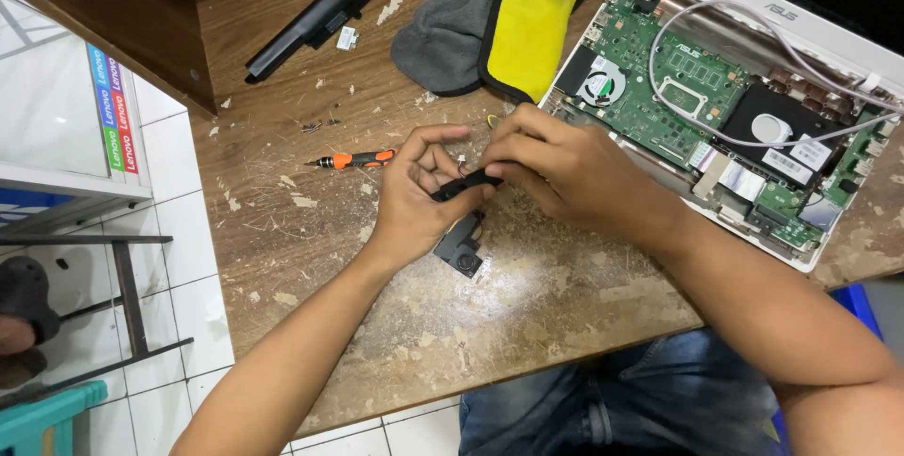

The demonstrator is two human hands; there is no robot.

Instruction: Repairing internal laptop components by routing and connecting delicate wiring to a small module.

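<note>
Worn, scratched wood makes up the tabletop (311, 220), with white floor tiles showing to its left. Both hands meet at its middle: the left hand (419, 197) and the right hand (556, 169) pinch a small black part (466, 183) between their fingertips, each closed around one end. Just below it, another black piece (460, 249) lies on the wood. An orange screwdriver (358, 160) rests near the left hand. An opened laptop (725, 98) lies just beside the right hand, with a yellow and grey cloth (499, 23) and a long black battery (320, 13) farther off.
</note>
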